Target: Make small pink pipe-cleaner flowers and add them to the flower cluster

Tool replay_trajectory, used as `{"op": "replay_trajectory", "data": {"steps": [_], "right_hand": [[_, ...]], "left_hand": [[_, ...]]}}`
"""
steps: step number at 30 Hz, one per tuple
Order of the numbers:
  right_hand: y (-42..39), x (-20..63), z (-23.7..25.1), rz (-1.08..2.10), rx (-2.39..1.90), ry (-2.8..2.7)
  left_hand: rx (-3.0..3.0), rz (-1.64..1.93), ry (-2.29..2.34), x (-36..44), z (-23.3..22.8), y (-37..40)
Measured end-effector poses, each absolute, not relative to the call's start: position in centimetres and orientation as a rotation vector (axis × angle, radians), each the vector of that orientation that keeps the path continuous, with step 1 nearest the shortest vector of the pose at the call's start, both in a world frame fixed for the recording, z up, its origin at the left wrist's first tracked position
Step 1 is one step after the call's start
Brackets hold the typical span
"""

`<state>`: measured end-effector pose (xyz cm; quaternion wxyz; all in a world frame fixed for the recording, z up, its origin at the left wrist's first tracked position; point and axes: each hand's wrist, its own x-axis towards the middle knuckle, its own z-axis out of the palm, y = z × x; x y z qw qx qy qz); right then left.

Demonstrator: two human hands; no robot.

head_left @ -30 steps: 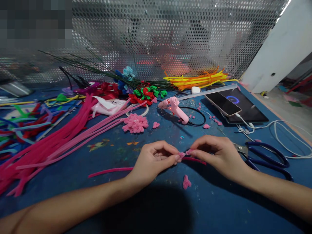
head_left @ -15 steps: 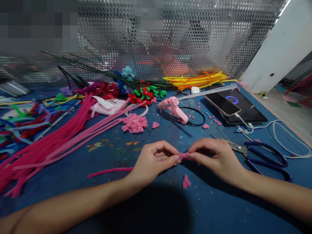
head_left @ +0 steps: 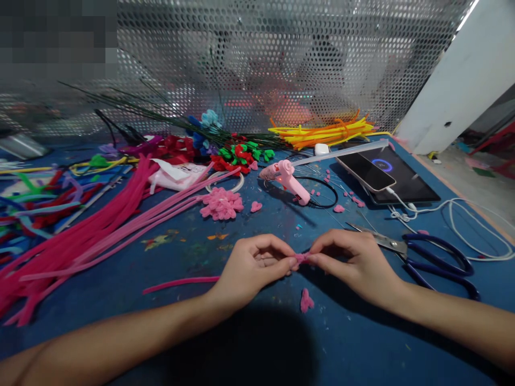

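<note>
My left hand (head_left: pixel 251 268) and my right hand (head_left: pixel 354 260) meet fingertip to fingertip over the blue table (head_left: pixel 225 332). Between them they pinch the bent end of a pink pipe cleaner (head_left: pixel 302 258). Its long tail (head_left: pixel 181 282) runs out to the left behind my left hand. A small folded pink piece (head_left: pixel 306 301) lies on the table just below the hands. A pile of similar pink pieces (head_left: pixel 222 203) sits farther back.
Blue-handled scissors (head_left: pixel 434 260) lie right of my right hand. A pink glue gun (head_left: pixel 287 179), a phone on a tablet (head_left: pixel 368 170) and white cables (head_left: pixel 462 225) are behind. Bundles of pink pipe cleaners (head_left: pixel 80 236) fill the left; yellow ones (head_left: pixel 325 133) lie by the perforated metal screen (head_left: pixel 261 59).
My fingertips have closed together. The pipe cleaner length that stuck out under my right hand a second ago has been folded in and no longer shows.
</note>
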<state>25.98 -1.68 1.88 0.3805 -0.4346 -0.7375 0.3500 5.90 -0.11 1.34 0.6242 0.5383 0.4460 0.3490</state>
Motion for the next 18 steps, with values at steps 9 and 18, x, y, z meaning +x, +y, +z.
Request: {"op": "replay_trajectory", "data": {"steps": [9, 18], "right_hand": [[-1.4, 26.3, 2.3, 0.887, -1.121, -1.865], [8.3, 25.9, 2.5, 0.402, -1.255, -2.044]], "left_hand": [[1.283, 0.801, 1.046, 5.6, 1.5, -0.1], [1.565, 0.875, 1.22, 2.2, 1.3, 2.1]]}}
